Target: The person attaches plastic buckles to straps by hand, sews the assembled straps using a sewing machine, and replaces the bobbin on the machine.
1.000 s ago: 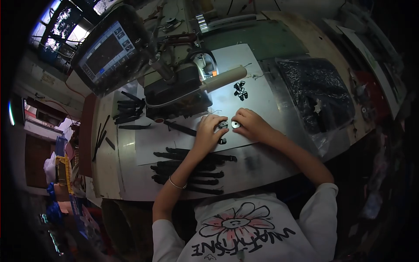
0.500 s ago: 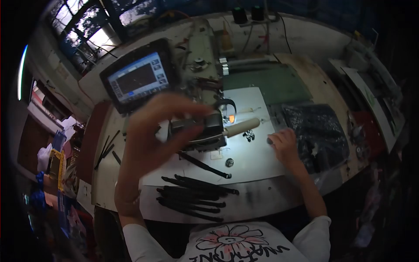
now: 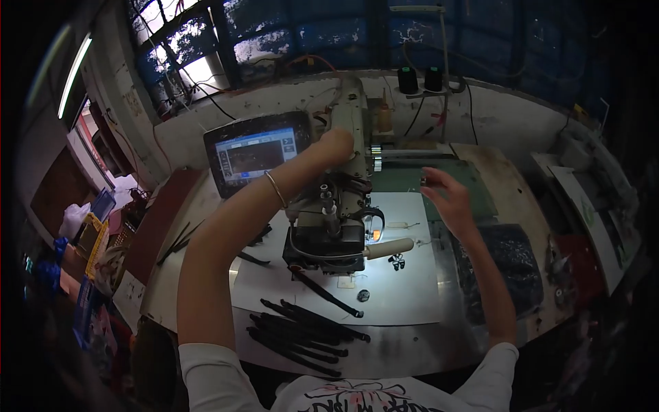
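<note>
My left hand (image 3: 338, 145) is curled against the top of the sewing machine (image 3: 351, 110); its fingertips are partly hidden. My right hand (image 3: 449, 196) is raised over the right side of the bed, thumb and finger pinching a small dark piece (image 3: 423, 182) too small to name. Below the machine head, a black strap (image 3: 329, 295) runs out onto the white plate (image 3: 405, 302). Several more black straps (image 3: 302, 333) lie in a bundle at the front edge. A small round metal part (image 3: 363, 295) and small black pieces (image 3: 397, 261) rest on the plate.
A control screen (image 3: 257, 154) stands left of the machine. A dark plastic bag (image 3: 504, 268) lies on the right. More black strips (image 3: 180, 242) lie at left. Black thread cones (image 3: 420, 80) stand at the back wall. A pale handle (image 3: 390, 248) sticks out from the machine head.
My left hand has moved from in front of the machine head up and away to its top. My right hand has lifted from near the bag, still pinching the dark piece. The view has tilted up.
</note>
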A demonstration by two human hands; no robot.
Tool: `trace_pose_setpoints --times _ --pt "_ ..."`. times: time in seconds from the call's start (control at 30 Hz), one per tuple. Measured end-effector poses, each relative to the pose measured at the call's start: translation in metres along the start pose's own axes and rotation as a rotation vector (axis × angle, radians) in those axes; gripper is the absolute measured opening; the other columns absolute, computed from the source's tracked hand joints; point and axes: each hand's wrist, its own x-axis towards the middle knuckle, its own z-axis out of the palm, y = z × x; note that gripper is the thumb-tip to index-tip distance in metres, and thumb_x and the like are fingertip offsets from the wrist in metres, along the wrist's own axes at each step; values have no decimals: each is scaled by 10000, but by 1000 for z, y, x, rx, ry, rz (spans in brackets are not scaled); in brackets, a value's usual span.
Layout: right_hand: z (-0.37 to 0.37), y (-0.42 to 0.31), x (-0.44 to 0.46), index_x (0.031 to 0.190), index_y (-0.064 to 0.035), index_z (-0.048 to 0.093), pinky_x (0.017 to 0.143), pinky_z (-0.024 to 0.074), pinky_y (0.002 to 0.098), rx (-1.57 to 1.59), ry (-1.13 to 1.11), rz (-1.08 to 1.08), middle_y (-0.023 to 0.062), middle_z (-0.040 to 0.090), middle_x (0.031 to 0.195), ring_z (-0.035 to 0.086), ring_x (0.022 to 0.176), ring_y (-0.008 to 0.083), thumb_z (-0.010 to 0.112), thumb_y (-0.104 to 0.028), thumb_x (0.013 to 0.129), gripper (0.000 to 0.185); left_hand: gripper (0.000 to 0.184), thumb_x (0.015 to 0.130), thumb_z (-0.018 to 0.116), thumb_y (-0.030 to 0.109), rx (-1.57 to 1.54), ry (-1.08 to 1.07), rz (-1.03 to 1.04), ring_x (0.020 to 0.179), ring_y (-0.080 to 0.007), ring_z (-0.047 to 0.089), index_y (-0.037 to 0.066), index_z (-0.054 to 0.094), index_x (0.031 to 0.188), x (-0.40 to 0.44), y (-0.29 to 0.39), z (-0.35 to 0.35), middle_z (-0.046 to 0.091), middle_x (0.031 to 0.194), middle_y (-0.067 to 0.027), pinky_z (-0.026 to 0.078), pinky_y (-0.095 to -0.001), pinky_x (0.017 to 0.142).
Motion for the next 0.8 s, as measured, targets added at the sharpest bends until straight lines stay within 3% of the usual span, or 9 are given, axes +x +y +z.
trace_pose_setpoints --times 0.03,0.13,0.23,0.43,0.57,0.67,0.7,0.8 --pt "10 3 12 1045 11 590 746 474 295 39 -9 7 108 637 951 616 868 181 639 -45 765 290 213 780 561 126 205 -137 106 867 -391 577 -48 589 898 -4 5 -14 575 879 -254 491 -411 720" --pt "43 14 48 1045 -2 599 746 475 302 27 -61 -88 113 640 949 624 852 197 645 -49 756 297 265 811 541 112 -293 332 -228 908 -412 553 -70 455 983 0 0 -35 558 879 -278 475 -442 707" --pt "83 18 83 1027 -10 614 770 468 314 17 -105 -199 138 636 929 619 851 251 652 -68 738 297 268 823 526 73 -435 530 -167 893 -451 533 -45 352 989 -2 -1 -60 545 873 -291 446 -470 696" --pt "124 20 128 1010 -27 635 766 462 338 -89 -311 -339 156 629 931 606 857 290 672 -96 717 303 204 751 555 -9 -469 720 -68 851 -411 536 -15 408 892 -8 -6 -83 558 865 -223 414 -457 686" --pt "119 13 136 1038 -23 624 785 466 324 -195 -475 -307 154 641 925 615 886 274 644 -103 757 292 190 723 576 -4 -516 696 -54 822 -373 551 -1 460 874 -13 -9 -83 562 875 -188 426 -427 690" --pt "113 20 131 1059 -19 614 809 464 308 81 -396 -240 147 648 955 619 915 241 602 -112 804 271 188 723 582 0 -549 736 -17 817 -354 563 12 526 902 -15 -12 -81 562 881 -181 435 -408 697" --pt "109 21 131 1073 -19 608 821 464 302 157 -358 -98 140 645 995 621 929 216 572 -120 833 263 196 724 582 0 -548 748 -1 819 -345 569 21 550 916 -15 -14 -80 564 884 -176 438 -402 699" --pt "93 26 129 1045 -33 627 838 442 324 121 -318 -70 122 643 991 594 935 232 565 -131 833 242 215 729 590 14 -615 742 5 817 -311 581 41 596 942 -14 -14 -80 570 881 -157 443 -385 698"
